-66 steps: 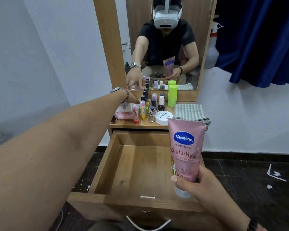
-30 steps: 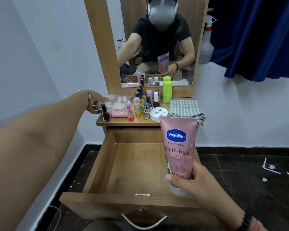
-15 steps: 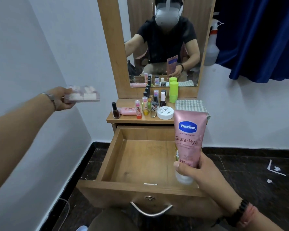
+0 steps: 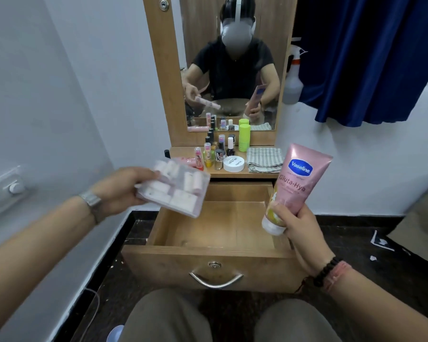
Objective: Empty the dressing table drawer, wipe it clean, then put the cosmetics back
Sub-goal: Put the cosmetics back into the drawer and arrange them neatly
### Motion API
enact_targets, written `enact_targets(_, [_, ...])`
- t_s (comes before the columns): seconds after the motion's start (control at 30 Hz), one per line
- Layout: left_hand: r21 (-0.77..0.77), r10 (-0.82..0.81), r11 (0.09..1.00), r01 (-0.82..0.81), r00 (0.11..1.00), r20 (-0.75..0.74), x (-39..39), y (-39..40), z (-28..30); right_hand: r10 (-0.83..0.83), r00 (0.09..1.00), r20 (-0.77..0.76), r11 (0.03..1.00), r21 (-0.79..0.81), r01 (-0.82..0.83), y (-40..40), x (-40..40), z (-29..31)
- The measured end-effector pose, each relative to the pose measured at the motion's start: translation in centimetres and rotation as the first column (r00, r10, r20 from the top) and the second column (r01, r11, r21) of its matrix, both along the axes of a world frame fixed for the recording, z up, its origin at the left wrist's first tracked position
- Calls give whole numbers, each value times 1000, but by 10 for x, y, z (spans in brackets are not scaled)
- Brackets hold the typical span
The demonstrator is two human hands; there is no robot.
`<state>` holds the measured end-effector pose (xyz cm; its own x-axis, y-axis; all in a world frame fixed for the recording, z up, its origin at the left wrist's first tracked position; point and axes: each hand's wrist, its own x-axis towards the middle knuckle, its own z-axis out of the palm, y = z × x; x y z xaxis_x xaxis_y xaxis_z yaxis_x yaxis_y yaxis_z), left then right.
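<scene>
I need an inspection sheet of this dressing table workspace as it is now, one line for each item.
Surface: wooden dressing table top, crowded; open wooden drawer below looks empty.
Job's things: pink Vaseline lotion tube and clear plastic case of pale pink pieces, both held above the drawer; small cosmetic bottles, green cylinder bottle, white round jar on top.
Clutter: folded striped grey cloth.
Hands: left hand grips the case; right hand grips the tube.
Cables: thin white cable on the floor.
Surroundings: mirror, blue curtain, white spray bottle, paper scraps.
</scene>
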<state>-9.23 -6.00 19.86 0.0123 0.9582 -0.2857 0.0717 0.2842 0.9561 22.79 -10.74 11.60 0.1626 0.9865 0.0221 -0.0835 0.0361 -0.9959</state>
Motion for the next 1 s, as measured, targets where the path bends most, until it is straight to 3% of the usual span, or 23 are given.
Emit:
enact_targets(0.1, [-60, -50, 997, 52, 999, 18, 43, 0, -30, -47, 999, 19, 998, 33, 47, -16, 10, 17])
enact_targets(0.27, [-159, 0, 987, -9, 999, -55, 96, 18, -73, -25, 998, 59, 997, 70, 20, -45, 23, 36])
enact_targets(0.4, [-233, 19, 972, -18, 1000, 0, 119, 32, -96, 8, 998, 67, 999, 49, -12, -54, 28, 40])
enact_targets(0.5, [-231, -90, 971, 64, 991, -103, 130, 40, -106, -1, 999, 50, 999, 43, -2, -54, 32, 42])
enact_targets(0.57, [-199, -249, 962, 188, 904, -347, 130, 45, -111, -1, 999, 52, 999, 44, -1, -55, 34, 41])
enact_targets(0.67, [-195, -403, 895, 402, 538, -740, 128, 52, -118, 15, 997, 75, 999, 38, -18, -55, 36, 40])
enact_targets(0.77, [-197, -372, 853, 482, 298, -879, 133, 57, -126, 24, 994, 103, 999, 41, -28, -53, 34, 39])
enact_targets(0.9, [-104, -231, 862, 496, 203, -951, 150, 65, -135, 23, 988, 151, 998, 48, -30, -53, 33, 39])
enact_targets(1.0, [-32, -155, 873, 486, 216, -964, 165, 75, -137, 15, 985, 171, 998, 51, -24, -54, 34, 37])
